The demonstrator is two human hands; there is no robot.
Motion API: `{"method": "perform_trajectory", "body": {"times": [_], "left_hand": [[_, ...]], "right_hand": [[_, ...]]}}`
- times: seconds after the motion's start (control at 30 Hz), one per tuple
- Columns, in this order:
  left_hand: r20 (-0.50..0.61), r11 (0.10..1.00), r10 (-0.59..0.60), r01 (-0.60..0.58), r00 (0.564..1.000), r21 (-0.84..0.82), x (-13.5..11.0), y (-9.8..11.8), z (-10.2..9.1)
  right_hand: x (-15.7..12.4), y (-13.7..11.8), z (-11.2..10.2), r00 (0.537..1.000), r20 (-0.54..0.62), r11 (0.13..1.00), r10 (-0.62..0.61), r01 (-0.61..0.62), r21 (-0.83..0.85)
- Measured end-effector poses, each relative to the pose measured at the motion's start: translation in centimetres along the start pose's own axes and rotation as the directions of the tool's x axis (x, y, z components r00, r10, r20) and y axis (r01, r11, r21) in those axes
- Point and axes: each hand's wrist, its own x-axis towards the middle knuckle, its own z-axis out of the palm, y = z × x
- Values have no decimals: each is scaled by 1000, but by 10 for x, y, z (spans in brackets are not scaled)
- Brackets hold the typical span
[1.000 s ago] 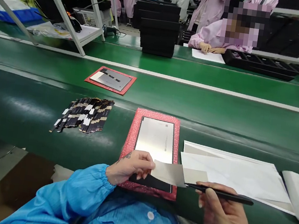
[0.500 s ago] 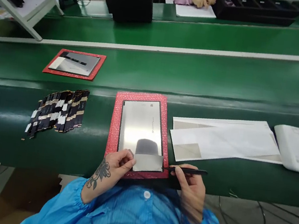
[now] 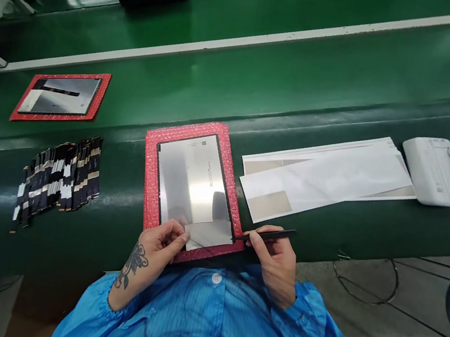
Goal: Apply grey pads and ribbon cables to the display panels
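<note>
A silver display panel (image 3: pixel 192 180) lies on a red bubble-wrap mat (image 3: pixel 148 169) at the near edge of the green belt. A grey film patch (image 3: pixel 208 234) covers the panel's near end. My left hand (image 3: pixel 160 243) pinches the patch's left corner, fingers closed. My right hand (image 3: pixel 277 257) grips black tweezers (image 3: pixel 268 234) whose tip touches the patch's right edge at the panel's corner.
A fan of dark flex strips (image 3: pixel 56 178) lies left of the mat. A second panel on a red mat (image 3: pixel 61 96) sits farther left on the belt. White backing sheets (image 3: pixel 324 177) and a white device (image 3: pixel 438 170) lie to the right. Cables (image 3: pixel 364 277) trail on the floor.
The grey patch moved from beside the panel onto its near end and now lies flatter. My view tipped down and rolled, so the workers opposite left the frame.
</note>
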Motion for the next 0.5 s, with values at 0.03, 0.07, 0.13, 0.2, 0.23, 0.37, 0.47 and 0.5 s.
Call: {"method": "perform_trajectory", "body": {"times": [0.03,0.07,0.13,0.2,0.23,0.37,0.47,0.5], "left_hand": [[-2,1000,1,-1,1000,6,0,0,0],[-4,1000,2,-2,1000,9,0,0,1],[-8,1000,1,-1,1000,11,-1,0,1],[-10,1000,2,-1,1000,4,-1,0,1],[-10,1000,2,-2,1000,1,-1,0,1],[-12,1000,7,-6,1000,11,-1,-1,1],[-15,999,16,-15,1000,29,-1,-2,1],[-16,999,19,-18,1000,33,-1,-2,1]], "right_hand": [[0,0,0,1000,2,1000,-3,3,-3],[0,0,0,1000,4,1000,-5,5,-3],[0,0,0,1000,7,1000,-4,4,-3],[0,-1,0,1000,5,1000,3,-3,-5],[0,-1,0,1000,4,1000,6,-6,-6],[0,-1,0,1000,5,1000,10,-10,-7],[0,-1,0,1000,0,1000,9,-9,-15],[0,-1,0,1000,-2,1000,5,-5,-16]]}}
